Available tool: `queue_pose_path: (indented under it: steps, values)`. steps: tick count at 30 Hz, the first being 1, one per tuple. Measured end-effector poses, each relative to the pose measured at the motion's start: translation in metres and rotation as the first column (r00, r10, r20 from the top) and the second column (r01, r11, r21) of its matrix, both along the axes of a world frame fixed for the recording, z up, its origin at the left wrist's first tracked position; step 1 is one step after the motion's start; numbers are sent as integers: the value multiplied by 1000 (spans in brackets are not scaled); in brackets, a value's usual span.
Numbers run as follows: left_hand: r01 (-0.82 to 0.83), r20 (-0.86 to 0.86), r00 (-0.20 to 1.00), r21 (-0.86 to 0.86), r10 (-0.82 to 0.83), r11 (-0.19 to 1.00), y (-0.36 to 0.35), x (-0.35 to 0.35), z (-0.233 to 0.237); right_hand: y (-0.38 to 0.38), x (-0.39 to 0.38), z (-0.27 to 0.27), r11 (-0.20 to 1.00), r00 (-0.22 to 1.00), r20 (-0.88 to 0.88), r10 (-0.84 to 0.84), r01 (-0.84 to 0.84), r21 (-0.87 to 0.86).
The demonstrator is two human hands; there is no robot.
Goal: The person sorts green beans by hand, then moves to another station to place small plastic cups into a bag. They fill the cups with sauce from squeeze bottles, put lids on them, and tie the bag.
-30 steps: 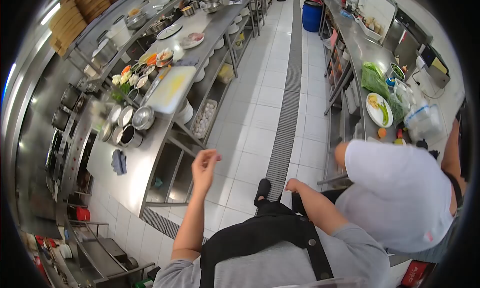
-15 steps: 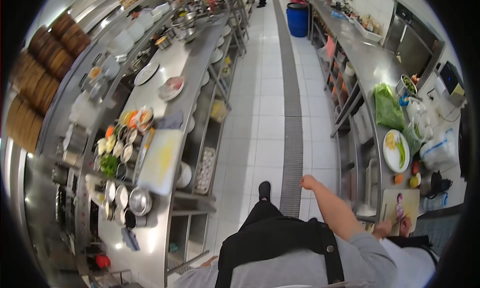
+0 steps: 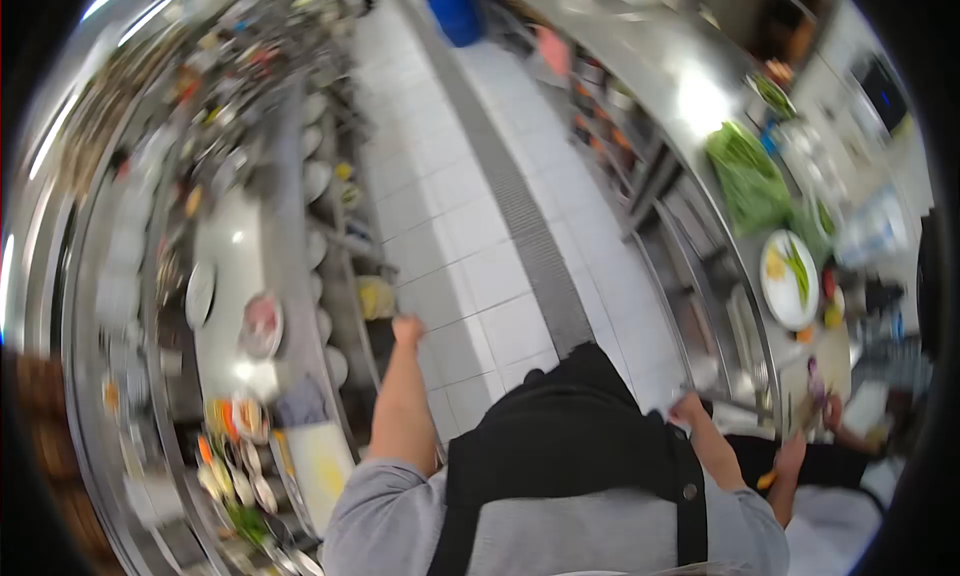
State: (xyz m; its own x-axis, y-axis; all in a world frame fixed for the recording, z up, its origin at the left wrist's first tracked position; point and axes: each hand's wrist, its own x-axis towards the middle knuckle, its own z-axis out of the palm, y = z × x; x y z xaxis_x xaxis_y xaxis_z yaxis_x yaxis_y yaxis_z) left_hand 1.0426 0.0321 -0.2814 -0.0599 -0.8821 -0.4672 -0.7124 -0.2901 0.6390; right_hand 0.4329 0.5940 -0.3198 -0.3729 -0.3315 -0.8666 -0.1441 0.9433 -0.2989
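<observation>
My left hand (image 3: pixel 407 331) is in front of me over the floor, beside the left counter's shelves; its fingers look curled, with nothing visible in them. My right hand (image 3: pixel 687 408) is low by the right counter's shelving, fingers curled in and no object showing. Neither visibly touches anything. Nearest my left hand is a yellowish container (image 3: pixel 376 298) on a lower shelf. At the right counter, a co-worker's hand (image 3: pixel 790 454) holds a knife over a cutting board (image 3: pixel 840 371) with a purple vegetable (image 3: pixel 816 378).
A tiled aisle with a floor drain (image 3: pixel 530 221) runs ahead between steel counters. A blue barrel (image 3: pixel 455 16) stands at the far end. The left counter bears a plate of raw meat (image 3: pixel 262 326) and a white cutting board (image 3: pixel 325 466); the right has a plate of vegetables (image 3: pixel 790 281) and bagged greens (image 3: pixel 745 181).
The view has swung to the right and tilted with blur. My left arm has come forward into view, while my right hand has drawn back toward my body. The counters appear nearer.
</observation>
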Motion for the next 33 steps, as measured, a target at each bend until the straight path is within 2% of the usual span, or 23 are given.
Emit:
queue_pose_path:
  steps: [1, 2, 3, 4, 6, 7, 8, 10, 11, 12, 13, 14, 15, 16, 17, 20, 22, 24, 25, 26, 29, 32, 33]
  values:
    - [-272, -363, 893, 29, 264, 962, -64, -41, 19, -14, 11, -3, 995, 1000, 8, 4, -3, -100]
    - [-181, -440, 882, 20, 171, 983, -116, -79, 23, -23, 22, -18, 932, 958, -187, 219, -262, -250]
    - [-90, -516, 852, 8, 81, 996, -166, -118, 28, -32, 33, -33, 802, 819, -451, 355, -515, -302]
    - [-208, -653, 699, 204, 291, 957, -183, -175, 69, -61, 52, -11, 964, 981, -77, -176, 156, -215]
    - [-149, -575, 778, 225, 254, 963, -209, -277, 126, -72, 67, -65, 904, 981, -172, -88, 6, -427]
    - [-72, -546, 824, 160, 149, 985, -219, -317, 135, -91, 62, -71, 907, 971, -203, -126, 30, -420]
    - [-3, -579, 811, 136, 82, 991, -228, -354, 125, -109, 57, -75, 908, 958, -233, -165, 56, -414]
    - [148, -572, 818, 113, -57, 983, -226, -423, 118, -159, 29, -58, 903, 925, -353, -140, -27, -430]
    - [235, -532, 836, 123, -135, 964, -210, -453, 114, -190, 7, -25, 907, 934, -276, -227, 99, -410]
    - [339, -585, 791, 172, -181, 925, -203, -478, 88, -231, -27, 40, 899, 930, -194, -311, 222, -378]
    - [391, -580, 792, 245, -190, 887, -174, -510, 93, -264, -62, 73, 828, 903, -257, -345, 164, -536]
    - [524, -581, 756, 262, -301, 811, -147, -539, 113, -294, -97, 106, 753, 872, -322, -369, 77, -653]
    - [638, -582, 709, 288, -398, 714, -126, -564, 131, -321, -135, 134, 748, 853, -393, -343, -5, -664]
    - [714, -596, 653, 279, -466, 642, -114, -587, 139, -343, -171, 172, 644, 820, -357, -448, 19, -765]
    - [780, -617, 590, 270, -520, 564, -105, -607, 144, -365, -198, 237, 566, 756, -361, -546, 15, -824]
    - [909, -575, 391, 120, -718, 399, -94, -665, 168, -384, -301, 298, 467, 442, -420, -792, -3, -884]
    - [960, -626, 245, 51, -740, 275, -105, -699, 164, -385, -364, 298, 639, 342, -579, -740, 89, -764]
    - [983, -653, 145, 9, -744, 183, -120, -731, 172, -404, -404, 289, 751, 385, -679, -625, 60, -658]
    - [990, -588, 136, 50, -797, 131, -128, -750, 200, -412, -411, 281, 793, 403, -713, -574, 59, -606]
    - [986, -621, 161, 67, -767, 153, -136, -765, 202, -429, -417, 287, 799, 472, -701, -534, 13, -601]
    - [989, -640, 147, 76, -754, 129, -168, -825, 225, -472, -427, 274, 870, 522, -750, -407, -28, -492]
    - [994, -632, 103, 31, -768, 108, -190, -877, 228, -500, -426, 271, 937, 476, -821, -315, 17, -349]
    - [993, -628, 92, 5, -773, 114, -194, -894, 231, -499, -431, 270, 922, 496, -791, -358, 54, -383]
